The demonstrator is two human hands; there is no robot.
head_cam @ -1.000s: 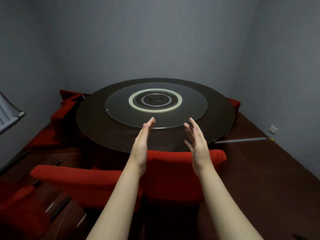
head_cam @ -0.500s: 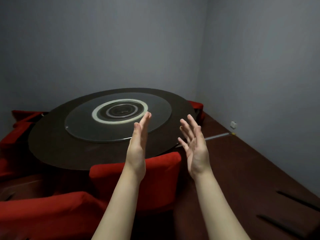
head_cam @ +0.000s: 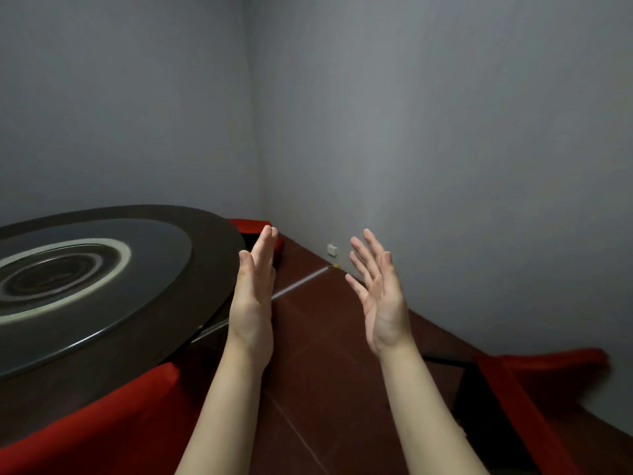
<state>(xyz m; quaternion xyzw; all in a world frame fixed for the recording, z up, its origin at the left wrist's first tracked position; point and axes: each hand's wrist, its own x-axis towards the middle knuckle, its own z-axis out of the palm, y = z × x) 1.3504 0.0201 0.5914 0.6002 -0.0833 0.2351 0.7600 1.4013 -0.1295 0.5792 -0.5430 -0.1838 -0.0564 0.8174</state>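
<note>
Head view: both bare forearms are raised side by side, right of the round table (head_cam: 212,269).
Left hand (head_cam: 251,303): edge-on, palm facing right; fingers straight and together, pointing far and up; grips nothing; just beside the table's right rim, contact cannot be told.
Right hand (head_cam: 380,296): palm facing left; fingers straight and spread, pointing far and up; grips nothing; well apart from the table.
Table position: left of the scene, top level.
Table axis: round; reads as an oval stretched from near left to far right.
Turntable (head_cam: 154,269): glass disc on the top, with a pale ring (head_cam: 121,265) around its middle.
Surroundings: red chair (head_cam: 102,423) near left at the rim; brown floor (head_cam: 325,354).
</note>
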